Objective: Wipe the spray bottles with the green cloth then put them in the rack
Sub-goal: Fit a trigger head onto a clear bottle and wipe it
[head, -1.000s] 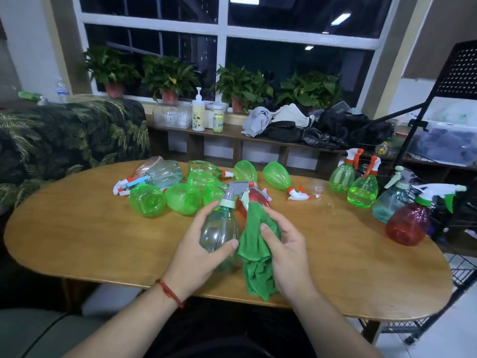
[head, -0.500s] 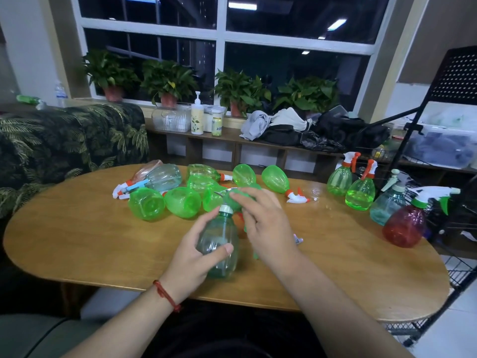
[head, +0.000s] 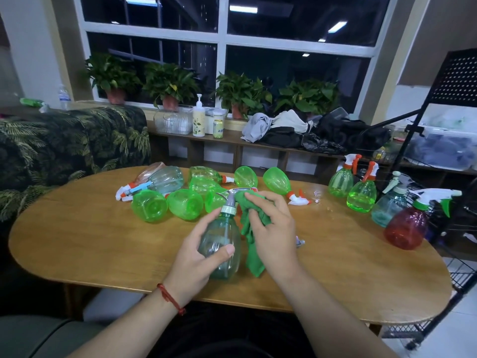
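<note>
My left hand [head: 192,257] grips a pale teal spray bottle [head: 221,244] upright over the wooden table [head: 90,241], thumb across its front. My right hand [head: 271,228] holds the green cloth [head: 251,220] and presses it against the bottle's grey spray head [head: 232,196]; the cloth's tail hangs down beside the bottle. Several green bottles [head: 185,202] lie on their sides behind. Standing at the right are two green bottles [head: 361,197], a teal one [head: 388,208] and a red one [head: 407,228]. The black wire rack [head: 459,270] stands at the table's right end.
A sofa with a leaf-print cover [head: 64,146] sits at the left. Behind the table a low wooden shelf [head: 232,143] carries containers, a pump bottle and piled clothes, with potted plants on the window sill. A loose white spray head [head: 298,200] lies on the table.
My right hand went from the bottle's side up over its spray head, and the cloth now wraps the head. My left hand kept its grip on the bottle.
</note>
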Available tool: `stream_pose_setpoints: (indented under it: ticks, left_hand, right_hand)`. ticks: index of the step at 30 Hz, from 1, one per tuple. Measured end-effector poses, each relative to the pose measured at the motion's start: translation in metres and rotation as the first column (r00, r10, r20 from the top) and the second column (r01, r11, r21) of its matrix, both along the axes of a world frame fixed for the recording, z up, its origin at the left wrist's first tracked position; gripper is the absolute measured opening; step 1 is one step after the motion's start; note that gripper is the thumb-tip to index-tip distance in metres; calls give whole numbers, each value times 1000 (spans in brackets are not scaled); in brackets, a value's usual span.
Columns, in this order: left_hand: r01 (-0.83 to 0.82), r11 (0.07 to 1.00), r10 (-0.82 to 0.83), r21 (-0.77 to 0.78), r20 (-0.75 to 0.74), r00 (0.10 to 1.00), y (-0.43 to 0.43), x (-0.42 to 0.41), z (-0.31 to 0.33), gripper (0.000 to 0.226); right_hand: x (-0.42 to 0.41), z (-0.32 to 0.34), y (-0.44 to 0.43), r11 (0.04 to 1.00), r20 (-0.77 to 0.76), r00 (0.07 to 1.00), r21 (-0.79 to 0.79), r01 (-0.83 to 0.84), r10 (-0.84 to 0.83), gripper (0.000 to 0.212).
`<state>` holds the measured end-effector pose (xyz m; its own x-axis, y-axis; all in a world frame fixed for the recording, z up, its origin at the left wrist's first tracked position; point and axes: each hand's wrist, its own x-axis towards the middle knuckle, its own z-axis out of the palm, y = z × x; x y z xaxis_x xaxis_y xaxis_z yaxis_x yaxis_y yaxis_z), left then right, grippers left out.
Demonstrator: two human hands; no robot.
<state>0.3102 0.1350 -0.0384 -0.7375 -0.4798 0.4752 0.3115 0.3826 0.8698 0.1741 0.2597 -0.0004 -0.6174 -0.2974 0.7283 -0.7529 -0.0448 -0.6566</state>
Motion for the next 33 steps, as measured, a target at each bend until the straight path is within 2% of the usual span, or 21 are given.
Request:
stream_pose_setpoints:
  ticks: [3,6,8,9,13,20,22,25,28,31,33]
  left_hand:
    - [-30,1000,30,2,-45,999,-1,1,1,78]
    - [-19,1000,20,18,-72,997,1,2,3,79]
    - [-10,999,13,36,-87,996,2,2,4,80]
    - [-12,999,14,31,-86,996,2,2,4,80]
    - [16,1000,-16,2,-51,999,4,3,4,79]
    - [-15,1000,14,-14,-72,997,2,5,1,77]
    - [-17,1000,16,-14,-76,997,5,2,0,78]
    - [-92,994,88,-53,-65,994,7,1,-3,84]
    - [-147,967,141,-207,-44,989,11,3,-4,89]
    - [-127,938,115,-322,-56,992,12,1,-6,88]
    - [-149,932,137,-331,-59,989,12,1,-6,87]
  right_hand:
    - [-3,4,1,987,310,938,-28,-155,156,46]
    - [-14,13,7,935,596,724,-159,-318,348,42]
    - [-18,18,17,909,670,619,-239,-343,410,37]
    - [-20,19,20,909,669,618,-262,-324,413,36]
    - [-20,18,19,912,574,710,-258,-318,409,37]
    - [-10,19,26,903,616,676,-154,-400,404,36]
    - [-13,27,36,918,613,706,-86,-387,355,36]
    - [-15,40,43,981,405,898,20,-195,170,38]
    - [-12,58,42,990,80,992,93,-104,97,39]
    - [-6,69,34,962,-277,951,264,-66,141,39]
    - [-6,68,26,907,-381,903,420,-25,201,39]
